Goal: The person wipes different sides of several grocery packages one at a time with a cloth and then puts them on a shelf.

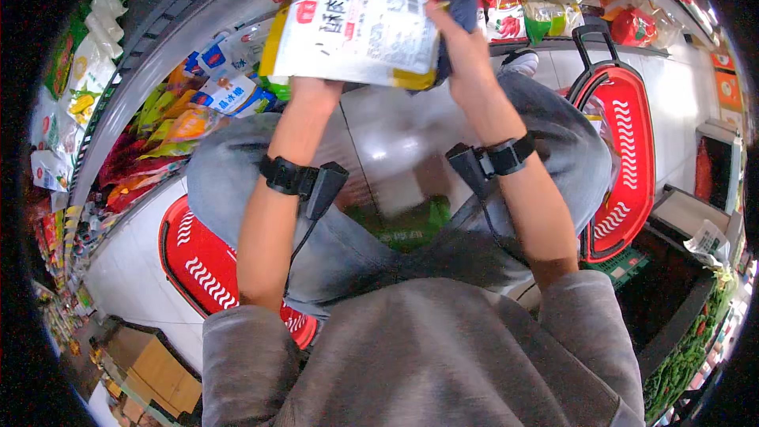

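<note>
A white food packet with yellow edges, a barcode and printed writing is held up before me, slightly blurred. My right hand grips its right end, the thumb across the front. A dark blue part shows behind that end; whether it belongs to the same packet I cannot tell. My left hand holds the packet at its lower left edge, with the fingers hidden behind it. Beyond my left hand, blue-and-white bags lie among other packaged goods.
Shelving with bagged goods curves around the front and left. A red shopping basket stands at my right, another red basket at my left. A cardboard box is at lower left. Between my knees lies a green-printed box, blurred.
</note>
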Demonstrator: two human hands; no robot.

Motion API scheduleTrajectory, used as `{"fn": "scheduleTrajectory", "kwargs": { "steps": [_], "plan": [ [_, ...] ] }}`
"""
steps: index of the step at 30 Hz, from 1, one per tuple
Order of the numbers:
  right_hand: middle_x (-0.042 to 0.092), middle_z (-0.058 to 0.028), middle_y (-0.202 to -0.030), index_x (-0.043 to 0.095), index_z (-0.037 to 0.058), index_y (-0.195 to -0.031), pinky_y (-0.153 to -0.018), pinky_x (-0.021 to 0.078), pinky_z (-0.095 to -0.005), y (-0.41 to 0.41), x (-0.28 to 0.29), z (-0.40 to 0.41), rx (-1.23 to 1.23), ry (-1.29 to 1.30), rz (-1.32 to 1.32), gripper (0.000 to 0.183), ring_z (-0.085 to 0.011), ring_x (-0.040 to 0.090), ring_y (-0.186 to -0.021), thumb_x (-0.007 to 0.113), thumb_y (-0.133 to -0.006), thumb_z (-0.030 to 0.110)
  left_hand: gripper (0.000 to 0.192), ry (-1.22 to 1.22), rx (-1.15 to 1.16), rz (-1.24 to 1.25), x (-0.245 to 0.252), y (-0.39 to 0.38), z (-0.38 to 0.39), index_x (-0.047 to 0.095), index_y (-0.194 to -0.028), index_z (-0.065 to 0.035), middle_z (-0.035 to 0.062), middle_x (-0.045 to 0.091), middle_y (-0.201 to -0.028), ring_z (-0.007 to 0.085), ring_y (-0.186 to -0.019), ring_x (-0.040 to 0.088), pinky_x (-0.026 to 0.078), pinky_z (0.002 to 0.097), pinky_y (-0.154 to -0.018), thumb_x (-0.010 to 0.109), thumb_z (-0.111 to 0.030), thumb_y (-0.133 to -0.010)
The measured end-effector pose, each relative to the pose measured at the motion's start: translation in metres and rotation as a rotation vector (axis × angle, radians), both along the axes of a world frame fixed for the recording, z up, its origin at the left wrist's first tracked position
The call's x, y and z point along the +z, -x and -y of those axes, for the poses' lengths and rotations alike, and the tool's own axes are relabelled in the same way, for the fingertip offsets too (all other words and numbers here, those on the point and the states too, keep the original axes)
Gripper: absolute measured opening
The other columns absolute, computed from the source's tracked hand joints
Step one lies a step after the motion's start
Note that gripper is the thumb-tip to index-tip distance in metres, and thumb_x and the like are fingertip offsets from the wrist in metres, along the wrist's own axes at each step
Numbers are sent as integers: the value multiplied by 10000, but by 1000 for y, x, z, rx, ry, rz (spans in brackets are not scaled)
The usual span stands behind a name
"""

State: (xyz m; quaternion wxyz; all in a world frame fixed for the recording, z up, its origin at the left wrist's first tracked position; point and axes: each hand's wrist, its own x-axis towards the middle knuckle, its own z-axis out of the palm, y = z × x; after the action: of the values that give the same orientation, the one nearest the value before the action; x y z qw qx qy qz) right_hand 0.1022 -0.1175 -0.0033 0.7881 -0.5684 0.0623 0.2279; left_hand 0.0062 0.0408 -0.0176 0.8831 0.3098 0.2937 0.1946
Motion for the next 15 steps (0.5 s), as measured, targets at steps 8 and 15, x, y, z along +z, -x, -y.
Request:
{"fn": "scheduleTrajectory", "kwargs": {
  "steps": [8, 15],
  "plan": [
    [648, -56, -915, 580, -9, -1097, -734, 480, -272, -17, 5, 8, -248, 540, 957, 491, -136, 571, -771, 833, -737, 210, 507, 92, -375, -280, -24, -3, 28, 462, -1276, -79, 130, 550, -1256, 294, -1150, 550, 438, 544, -965, 396, -478, -970],
    [593, -162, -1037, 562, 92, -1210, -822, 495, -416, 73, 22, -13, 327, 502, 1294, 611, -358, 571, -935, 768, -635, 109, 476, -130, -305, -65, -11, 23, 24, 431, -1316, -71, 130, 509, -1284, 275, -1194, 515, 458, 468, -977, 359, -418, -999]
  ]
}}
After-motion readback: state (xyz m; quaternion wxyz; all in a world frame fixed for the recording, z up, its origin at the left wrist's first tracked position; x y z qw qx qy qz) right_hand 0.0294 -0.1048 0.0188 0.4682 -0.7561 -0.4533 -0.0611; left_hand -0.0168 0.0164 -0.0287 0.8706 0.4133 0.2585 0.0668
